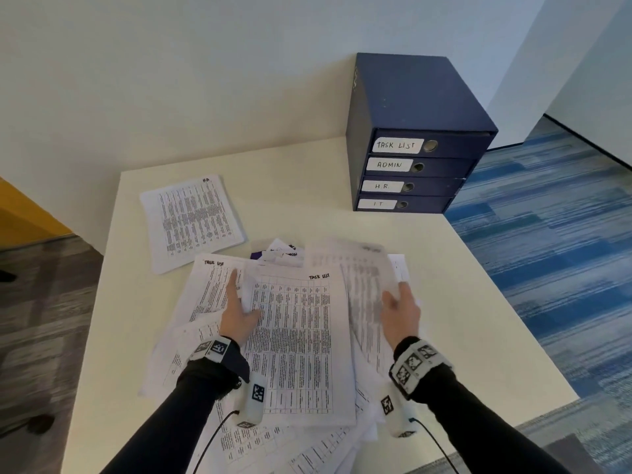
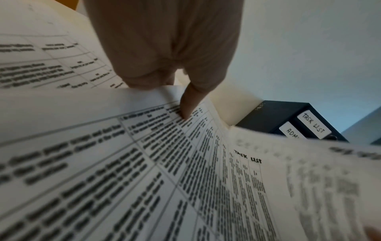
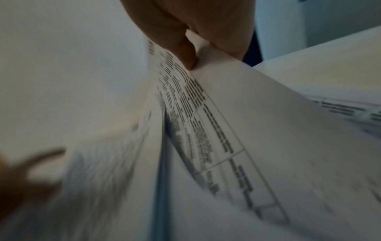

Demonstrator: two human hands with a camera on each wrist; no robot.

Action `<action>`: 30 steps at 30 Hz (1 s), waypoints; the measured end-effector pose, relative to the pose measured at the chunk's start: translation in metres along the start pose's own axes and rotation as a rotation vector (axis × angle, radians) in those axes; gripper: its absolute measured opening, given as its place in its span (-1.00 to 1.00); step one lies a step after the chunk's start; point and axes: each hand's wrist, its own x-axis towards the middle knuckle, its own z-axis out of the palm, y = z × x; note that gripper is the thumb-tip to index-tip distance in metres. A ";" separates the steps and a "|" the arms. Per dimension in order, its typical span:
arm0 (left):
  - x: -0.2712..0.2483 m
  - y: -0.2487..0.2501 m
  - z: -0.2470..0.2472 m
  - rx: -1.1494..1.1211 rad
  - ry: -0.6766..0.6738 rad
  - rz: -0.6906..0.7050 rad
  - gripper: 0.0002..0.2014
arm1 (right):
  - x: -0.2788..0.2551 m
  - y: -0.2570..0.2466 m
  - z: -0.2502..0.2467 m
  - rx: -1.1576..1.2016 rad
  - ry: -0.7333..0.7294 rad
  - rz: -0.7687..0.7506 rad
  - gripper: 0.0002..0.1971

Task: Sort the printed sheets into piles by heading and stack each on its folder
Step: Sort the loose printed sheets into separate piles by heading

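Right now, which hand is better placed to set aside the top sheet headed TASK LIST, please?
Left, probably. The left hand already pinches the TASK LIST sheet at its left edge; the right hand is busy holding a blurred sheet.

matt paper sheets (image 1: 294,336), smooth table (image 1: 461,319)

Left hand (image 1: 239,314) pinching sheet edge — right hand (image 1: 400,311) pinching raised sheet; both forearms extended.

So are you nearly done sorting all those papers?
Not nearly. One small pile is sorted at the back of the table. The left hand holds a TASK LIST sheet and the right hand lifts a blurred sheet. A messy heap remains, and the four labelled folders are stacked with nothing on them.
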 end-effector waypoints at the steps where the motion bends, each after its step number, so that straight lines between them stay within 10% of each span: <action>1: -0.001 0.002 -0.001 0.034 0.008 0.048 -0.13 | 0.007 -0.005 -0.008 0.081 0.070 -0.015 -0.95; 9: 0.008 -0.004 0.000 0.055 -0.015 0.030 -0.71 | 0.068 -0.046 -0.058 0.639 0.324 0.038 -0.70; 17: 0.010 0.000 0.000 -0.203 -0.065 -0.140 -0.35 | 0.045 0.014 -0.004 0.257 -0.164 0.186 -0.41; 24: 0.006 0.002 0.005 -0.081 -0.147 -0.162 -0.65 | 0.006 0.030 0.028 0.133 -0.627 0.301 -0.63; 30: 0.005 -0.004 0.010 0.049 -0.076 -0.054 -0.75 | 0.027 0.029 0.007 -0.284 -0.187 0.272 -0.64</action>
